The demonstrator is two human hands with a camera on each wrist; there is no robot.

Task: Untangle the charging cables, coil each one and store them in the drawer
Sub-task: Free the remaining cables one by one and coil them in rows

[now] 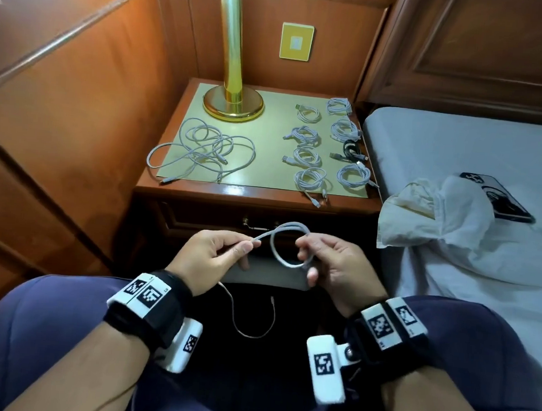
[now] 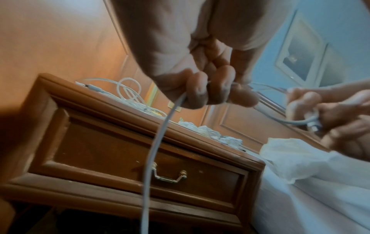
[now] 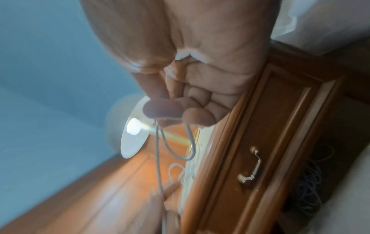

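Over my lap I hold one white charging cable between both hands. My left hand pinches the strand near its end, while my right hand grips a small loop of it. The free tail hangs down between my knees. The left wrist view shows the cable dropping from my left fingers, and the right wrist view shows a loop below my right fingers. A tangled pile of white cables lies left on the nightstand. Several coiled cables lie at its right. The drawer is closed.
A brass lamp stands at the back of the nightstand. A bed lies to the right with a crumpled white cloth and a dark flat object on it. Wood panelling closes the left side.
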